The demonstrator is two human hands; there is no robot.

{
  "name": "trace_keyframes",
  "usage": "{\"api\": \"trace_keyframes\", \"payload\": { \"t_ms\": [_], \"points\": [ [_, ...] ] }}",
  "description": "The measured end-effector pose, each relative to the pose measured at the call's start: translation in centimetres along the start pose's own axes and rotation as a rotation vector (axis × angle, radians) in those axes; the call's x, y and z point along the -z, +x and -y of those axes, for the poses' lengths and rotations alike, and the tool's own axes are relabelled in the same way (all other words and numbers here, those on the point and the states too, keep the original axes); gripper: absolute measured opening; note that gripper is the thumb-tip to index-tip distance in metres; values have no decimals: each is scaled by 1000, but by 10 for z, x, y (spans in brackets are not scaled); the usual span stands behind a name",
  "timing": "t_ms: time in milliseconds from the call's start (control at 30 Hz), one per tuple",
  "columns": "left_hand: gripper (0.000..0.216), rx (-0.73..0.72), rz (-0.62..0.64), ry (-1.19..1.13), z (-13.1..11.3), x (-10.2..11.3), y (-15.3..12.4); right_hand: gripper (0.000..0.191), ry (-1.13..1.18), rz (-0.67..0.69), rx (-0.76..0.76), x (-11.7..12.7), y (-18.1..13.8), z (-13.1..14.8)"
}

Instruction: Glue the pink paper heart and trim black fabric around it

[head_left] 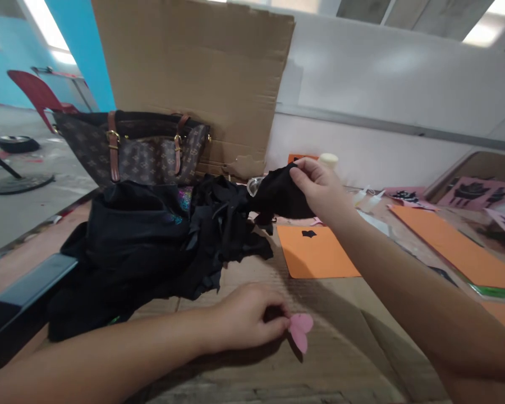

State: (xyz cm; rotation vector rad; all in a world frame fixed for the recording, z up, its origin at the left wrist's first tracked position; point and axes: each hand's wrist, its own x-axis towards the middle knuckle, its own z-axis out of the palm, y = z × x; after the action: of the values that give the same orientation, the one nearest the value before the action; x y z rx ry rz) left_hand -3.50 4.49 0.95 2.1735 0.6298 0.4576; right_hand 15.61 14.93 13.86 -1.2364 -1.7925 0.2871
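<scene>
Low over the cardboard, my left hand (252, 317) pinches a small pink heart-shaped cutout (302, 331) between thumb and fingers. Farther off, my right hand (317, 182) grips a piece of black fabric (284, 193) by its upper edge and holds it raised. The fabric's lower left side hangs over a heap of black cloth scraps (219, 219), so I cannot tell whether they touch. Under my right forearm lies an orange sheet (315, 258) with a small black cut piece (308, 233) on it.
A brown patterned handbag (147, 148) stands behind the black cloth, against an upright cardboard panel (193, 67). A dark flat device (29, 286) sits at the left. More orange sheets (454, 241), glue bottles (372, 199) and pink sheets with black cutouts (467, 193) lie on the right.
</scene>
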Motion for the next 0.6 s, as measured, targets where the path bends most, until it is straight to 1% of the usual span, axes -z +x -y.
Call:
{"api": "trace_keyframes", "payload": {
  "t_ms": [133,233,300,400,467,533,600],
  "points": [
    [15,6,1,2,1,-1,0,18,69,-8,-16,23,0,16],
    [15,6,6,-2,0,0,1,12,9,-27,-1,38,-1,28],
    [15,12,8,0,-2,1,1,10,18,-47,24,48,0,35],
    [14,28,4,11,-3,3,1,14,213,-76,36,60,4,47],
    [15,29,7,16,-4,4,1,16,338,-95,0,65,7,55],
    [16,15,22,13,-6,5,1,17,389,-111,-54,70,7,64],
    [20,-3,42,4,-7,5,1,16,381,-117,-102,76,4,72]
  ]
}}
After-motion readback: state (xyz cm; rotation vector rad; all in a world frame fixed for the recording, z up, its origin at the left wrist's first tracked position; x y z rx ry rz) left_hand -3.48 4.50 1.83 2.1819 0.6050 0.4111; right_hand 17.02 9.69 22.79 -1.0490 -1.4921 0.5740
